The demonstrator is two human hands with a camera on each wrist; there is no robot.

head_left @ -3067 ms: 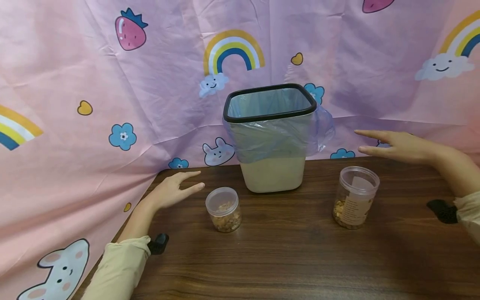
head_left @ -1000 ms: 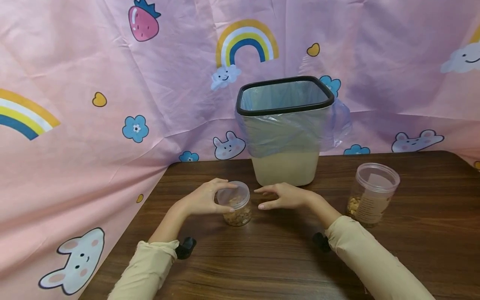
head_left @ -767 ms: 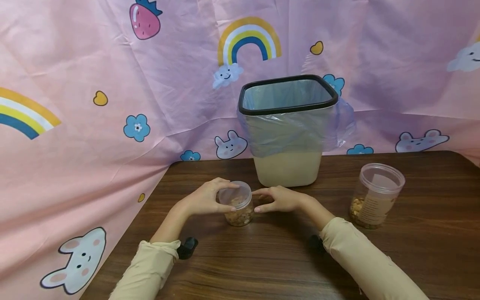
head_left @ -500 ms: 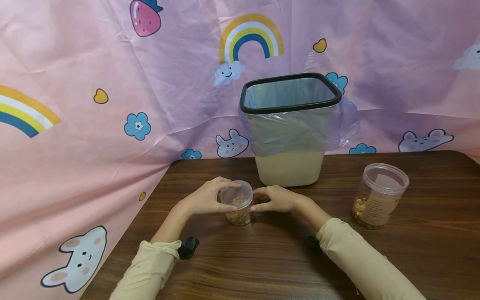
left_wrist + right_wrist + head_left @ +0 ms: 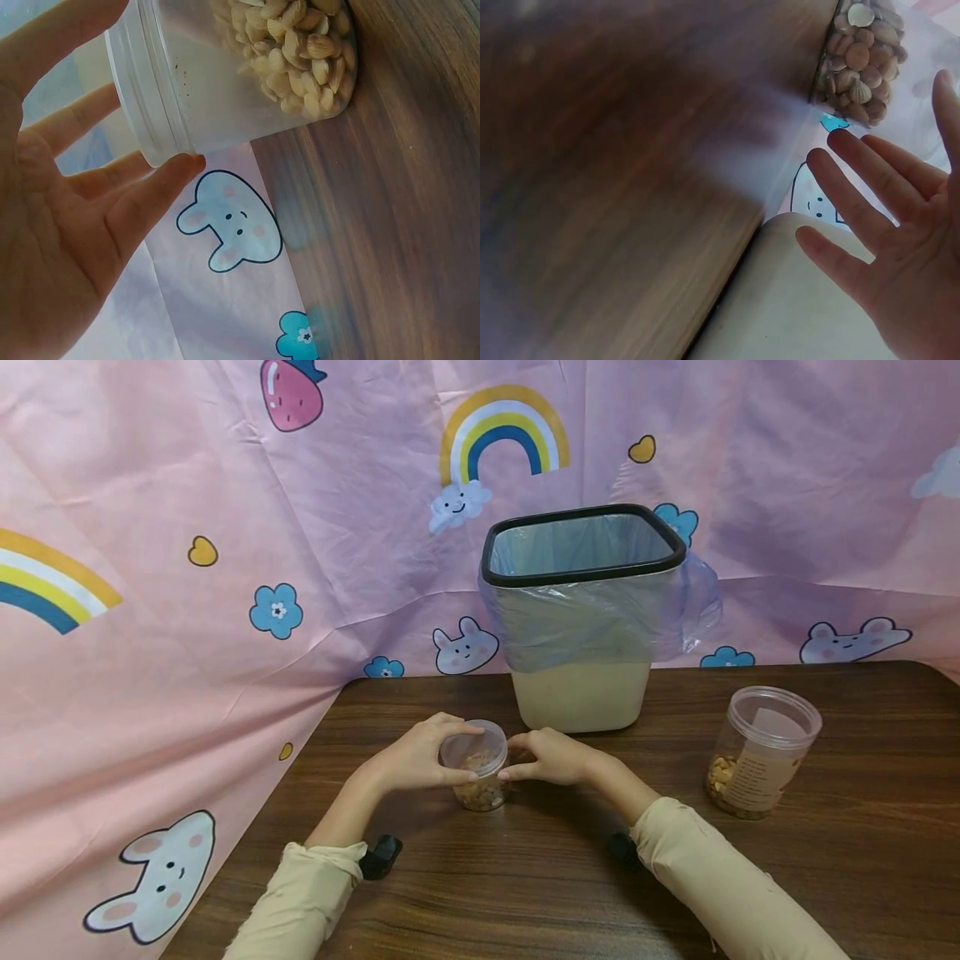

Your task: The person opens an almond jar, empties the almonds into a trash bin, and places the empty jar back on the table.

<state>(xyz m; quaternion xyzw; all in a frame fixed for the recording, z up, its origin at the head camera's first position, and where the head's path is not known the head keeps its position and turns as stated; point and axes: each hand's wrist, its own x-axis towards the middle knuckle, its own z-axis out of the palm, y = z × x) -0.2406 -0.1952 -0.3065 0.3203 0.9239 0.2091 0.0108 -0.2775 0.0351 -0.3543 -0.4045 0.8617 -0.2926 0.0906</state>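
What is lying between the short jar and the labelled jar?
The head view shows the right hand and its forearm, then bare wooden tabletop.

Nuts (image 5: pixel 304 60) probably tan; bin (image 5: pixel 581 697) cream, rim (image 5: pixel 585 574) black; liner (image 5: pixel 573 622) bluish; tabletop (image 5: pixel 540 885) brown, grained; backdrop (image 5: pixel 360 485) pink, rainbow-printed.

Jar (image 5: pixel 481 767) front-L of bin (image 5: pixel 577 693), 2nd jar (image 5: pixel 761 756) front-R; all on tbl (image 5: pixel 525 885), cloth (image 5: pixel 360 485) behind.
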